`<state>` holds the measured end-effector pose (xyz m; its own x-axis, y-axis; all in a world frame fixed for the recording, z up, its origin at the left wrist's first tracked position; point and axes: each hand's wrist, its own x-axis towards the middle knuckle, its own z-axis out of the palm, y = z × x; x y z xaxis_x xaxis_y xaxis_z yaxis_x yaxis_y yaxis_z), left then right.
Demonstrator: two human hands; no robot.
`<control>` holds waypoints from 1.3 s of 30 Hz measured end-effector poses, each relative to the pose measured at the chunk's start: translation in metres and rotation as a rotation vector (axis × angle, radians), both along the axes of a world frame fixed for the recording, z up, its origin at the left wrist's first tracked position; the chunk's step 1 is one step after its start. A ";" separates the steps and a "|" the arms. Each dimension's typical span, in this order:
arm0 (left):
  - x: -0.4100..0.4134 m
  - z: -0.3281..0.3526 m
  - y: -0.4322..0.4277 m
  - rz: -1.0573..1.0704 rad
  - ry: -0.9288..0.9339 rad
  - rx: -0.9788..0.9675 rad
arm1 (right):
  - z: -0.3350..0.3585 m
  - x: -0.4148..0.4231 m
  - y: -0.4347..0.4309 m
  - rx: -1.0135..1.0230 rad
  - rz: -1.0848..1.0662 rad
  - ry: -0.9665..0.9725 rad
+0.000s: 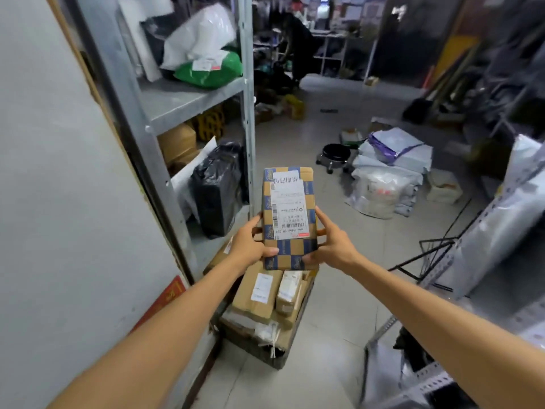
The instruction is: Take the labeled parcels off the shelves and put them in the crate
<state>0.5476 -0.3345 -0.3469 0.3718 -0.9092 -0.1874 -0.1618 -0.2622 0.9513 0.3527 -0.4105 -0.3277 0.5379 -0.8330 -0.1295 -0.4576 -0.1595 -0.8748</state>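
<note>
A brown cardboard parcel wrapped in blue checkered tape, with a white shipping label on top, is held in the air in front of me. My left hand grips its near left edge, thumb on top. My right hand grips its near right edge. Directly below the parcel stands a dark crate on the floor, filled with several labeled cardboard boxes. To the left, a grey metal shelf unit carries a green bag, a white bag and a black wrapped parcel.
A pile of grey and white mail bags lies on the tiled floor at right, beside a small black wheeled stool. Another metal rack with bags stands at far right. A person bends over parcels at the back. A grey wall panel fills the left.
</note>
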 end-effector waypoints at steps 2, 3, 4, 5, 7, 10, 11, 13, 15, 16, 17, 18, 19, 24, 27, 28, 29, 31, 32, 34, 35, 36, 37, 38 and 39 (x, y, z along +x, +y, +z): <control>0.018 0.004 -0.019 -0.052 -0.002 0.024 | 0.001 0.015 -0.009 0.021 -0.046 -0.006; 0.026 0.004 -0.030 -0.073 0.001 0.029 | -0.001 0.022 -0.014 0.028 -0.075 -0.009; 0.031 0.002 -0.041 -0.092 -0.009 0.037 | -0.002 0.026 -0.019 0.030 -0.101 -0.008; 0.035 0.002 -0.052 -0.110 -0.034 0.047 | -0.003 0.030 -0.023 0.034 -0.127 -0.006; 0.037 -0.001 -0.074 -0.153 -0.052 0.058 | -0.004 0.032 -0.037 0.052 -0.187 -0.011; 0.034 -0.010 -0.112 -0.204 -0.039 0.074 | -0.010 0.029 -0.063 0.072 -0.267 -0.009; 0.032 -0.014 -0.124 -0.215 -0.043 0.073 | -0.013 0.027 -0.073 0.072 -0.289 -0.002; 0.028 -0.025 -0.149 -0.242 -0.053 0.072 | -0.021 0.025 -0.094 0.081 -0.314 0.015; 0.027 -0.037 -0.173 -0.272 -0.045 0.084 | -0.032 0.023 -0.118 0.110 -0.317 0.024; 0.027 -0.042 -0.186 -0.278 -0.045 0.091 | -0.038 0.023 -0.131 0.124 -0.316 0.025; 0.028 -0.046 -0.200 -0.278 -0.053 0.094 | -0.045 0.024 -0.146 0.135 -0.314 0.022; 0.029 -0.050 -0.215 -0.274 -0.062 0.094 | -0.051 0.025 -0.162 0.144 -0.314 0.013; 0.031 -0.055 -0.231 -0.266 -0.069 0.096 | -0.057 0.027 -0.180 0.156 -0.317 -0.002; 0.034 -0.085 -0.307 -0.236 -0.069 0.188 | -0.103 0.032 -0.252 0.242 -0.332 -0.053; 0.031 -0.123 -0.339 -0.235 -0.066 0.246 | -0.140 0.032 -0.284 0.303 -0.359 -0.048; 0.030 -0.138 -0.347 -0.233 -0.054 0.267 | -0.154 0.034 -0.293 0.326 -0.366 -0.040; 0.030 -0.153 -0.354 -0.232 -0.042 0.282 | -0.169 0.035 -0.302 0.346 -0.379 -0.032; 0.033 -0.186 -0.370 -0.222 -0.034 0.293 | -0.200 0.040 -0.319 0.373 -0.400 -0.009; 0.036 -0.204 -0.377 -0.220 -0.041 0.300 | -0.217 0.043 -0.327 0.382 -0.404 0.009; 0.042 -0.241 -0.388 -0.210 -0.060 0.324 | -0.256 0.050 -0.344 0.393 -0.391 0.041; 0.044 -0.261 -0.391 -0.200 -0.066 0.339 | -0.276 0.054 -0.350 0.402 -0.385 0.055; 0.046 -0.279 -0.393 -0.178 -0.069 0.348 | -0.296 0.058 -0.357 0.413 -0.377 0.066; 0.046 -0.297 -0.394 -0.157 -0.082 0.344 | -0.316 0.061 -0.362 0.429 -0.374 0.075; 0.046 -0.315 -0.395 -0.141 -0.119 0.333 | -0.336 0.063 -0.365 0.450 -0.375 0.086; 0.045 -0.331 -0.396 -0.132 -0.169 0.324 | -0.356 0.066 -0.368 0.471 -0.373 0.093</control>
